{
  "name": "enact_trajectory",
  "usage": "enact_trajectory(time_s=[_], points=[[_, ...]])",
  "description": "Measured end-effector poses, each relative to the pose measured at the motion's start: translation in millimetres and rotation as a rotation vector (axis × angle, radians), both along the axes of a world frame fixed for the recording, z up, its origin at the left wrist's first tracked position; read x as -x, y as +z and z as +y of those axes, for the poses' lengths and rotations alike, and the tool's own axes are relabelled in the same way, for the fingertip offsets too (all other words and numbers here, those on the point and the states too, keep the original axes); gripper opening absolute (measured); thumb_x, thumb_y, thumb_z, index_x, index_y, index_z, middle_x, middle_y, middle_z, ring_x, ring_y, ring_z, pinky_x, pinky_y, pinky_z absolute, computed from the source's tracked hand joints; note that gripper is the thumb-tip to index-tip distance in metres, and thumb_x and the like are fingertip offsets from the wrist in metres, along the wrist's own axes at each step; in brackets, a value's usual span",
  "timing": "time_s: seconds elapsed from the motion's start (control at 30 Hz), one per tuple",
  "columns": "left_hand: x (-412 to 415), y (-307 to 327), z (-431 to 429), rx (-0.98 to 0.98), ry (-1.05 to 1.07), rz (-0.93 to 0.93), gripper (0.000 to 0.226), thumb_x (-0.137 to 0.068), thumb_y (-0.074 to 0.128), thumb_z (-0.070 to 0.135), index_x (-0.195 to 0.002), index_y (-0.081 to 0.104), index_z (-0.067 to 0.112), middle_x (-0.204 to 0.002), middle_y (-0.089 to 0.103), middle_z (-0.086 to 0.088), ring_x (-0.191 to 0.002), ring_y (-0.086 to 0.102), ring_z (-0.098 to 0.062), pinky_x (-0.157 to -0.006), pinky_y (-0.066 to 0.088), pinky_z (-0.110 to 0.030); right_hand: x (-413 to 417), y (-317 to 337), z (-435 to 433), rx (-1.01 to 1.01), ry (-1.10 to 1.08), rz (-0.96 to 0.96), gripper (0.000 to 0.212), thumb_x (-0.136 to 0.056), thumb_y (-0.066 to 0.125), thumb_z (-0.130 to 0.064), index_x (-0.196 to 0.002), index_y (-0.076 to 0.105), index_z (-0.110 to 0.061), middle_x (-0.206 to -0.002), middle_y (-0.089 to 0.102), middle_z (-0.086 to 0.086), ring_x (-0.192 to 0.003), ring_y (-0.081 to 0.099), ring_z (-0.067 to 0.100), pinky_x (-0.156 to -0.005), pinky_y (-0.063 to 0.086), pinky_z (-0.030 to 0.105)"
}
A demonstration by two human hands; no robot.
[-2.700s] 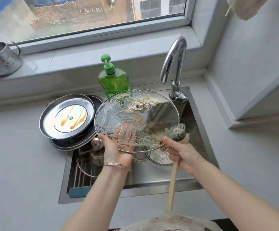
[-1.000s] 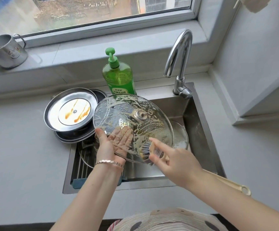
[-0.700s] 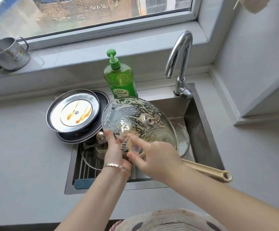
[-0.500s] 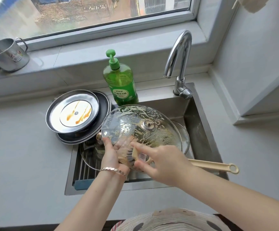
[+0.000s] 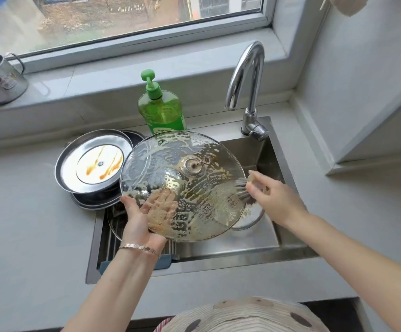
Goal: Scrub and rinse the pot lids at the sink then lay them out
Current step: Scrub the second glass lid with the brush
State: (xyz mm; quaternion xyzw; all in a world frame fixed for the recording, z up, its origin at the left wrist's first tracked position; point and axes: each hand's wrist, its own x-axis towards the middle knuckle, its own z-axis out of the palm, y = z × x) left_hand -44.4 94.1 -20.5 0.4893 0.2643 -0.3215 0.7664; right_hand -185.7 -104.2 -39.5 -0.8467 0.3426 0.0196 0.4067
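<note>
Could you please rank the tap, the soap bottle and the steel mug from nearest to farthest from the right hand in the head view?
From the right hand, which grips the brush:
1. Tap, just behind it at the sink's back right corner.
2. Soap bottle, back left, behind the glass lid.
3. Mug, far left on the windowsill.

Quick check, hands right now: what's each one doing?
Left hand: holds the soapy glass lid, thumb over its rim, fingers beneath.
Right hand: grips the brush near its bristles.
</note>
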Motion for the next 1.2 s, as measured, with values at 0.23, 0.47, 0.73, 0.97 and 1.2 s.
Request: enact_trajectory(time_s=[0.23,0.47,0.73,0.97,1.2], points=[[2.0,13.4,-2.1,0.010,-0.082,-0.054,0.069,-0.087,0.026,0.065,-0.104,0.057,0.004,-0.102,0.064,-0.012,-0.092,0.061,-0.023,-0.083,0.046,-0.040,4.5,-8.5,-4.3,-0.047,-0.067,-0.045,0.036,-0.094,0.044,-0.046,-0.129,0.048,-0.039,-0.102,0.067,0.001,-0.093,0.059,0.019,-0.081,0.046,0.036],[3.5,15.7,0.5,-0.031,-0.166,-0.101,0.066,-0.088,0.029,0.062,-0.099,0.058,0.003,-0.087,0.070,-0.013,-0.086,0.066,-0.026,-0.078,0.052,-0.039,-1.8,1.1,0.6,0.007,0.077,-0.087,0.040,-0.093,0.044,-0.048,-0.133,0.043,-0.045,-0.084,0.061,-0.010,-0.069,0.052,0.004,-0.063,0.041,0.027],[4.7,17.2,0.8,-0.086,-0.215,-0.109,0.073,-0.083,0.034,0.066,-0.105,0.059,0.000,-0.097,0.070,-0.018,-0.091,0.067,-0.031,-0.092,0.048,-0.045,-8.6,11.2,3.8,-0.040,0.089,-0.139,0.032,-0.093,0.049,-0.042,-0.123,0.043,-0.053,-0.052,0.051,-0.015,-0.051,0.043,0.005,-0.055,0.035,0.027],[5.4,14.4,1.9,-0.104,-0.277,-0.118,0.071,-0.083,0.032,0.066,-0.092,0.062,0.002,-0.083,0.073,-0.013,-0.069,0.072,-0.023,-0.061,0.057,-0.031,-13.9,10.5,-5.4,-0.073,0.096,-0.094,0.030,-0.094,0.046,-0.044,-0.123,0.041,-0.051,-0.066,0.046,-0.017,-0.061,0.045,0.001,-0.055,0.035,0.024],[8.5,16.6,-0.7,-0.084,-0.339,-0.145,0.068,-0.086,0.032,0.061,-0.087,0.061,0.000,-0.075,0.072,-0.015,-0.062,0.070,-0.024,-0.057,0.057,-0.031,-19.7,-1.1,-25.8,-0.112,-0.007,-0.080,0.032,-0.094,0.045,-0.043,-0.124,0.054,-0.034,-0.106,0.063,-0.014,-0.092,0.056,0.007,-0.082,0.043,0.032]])
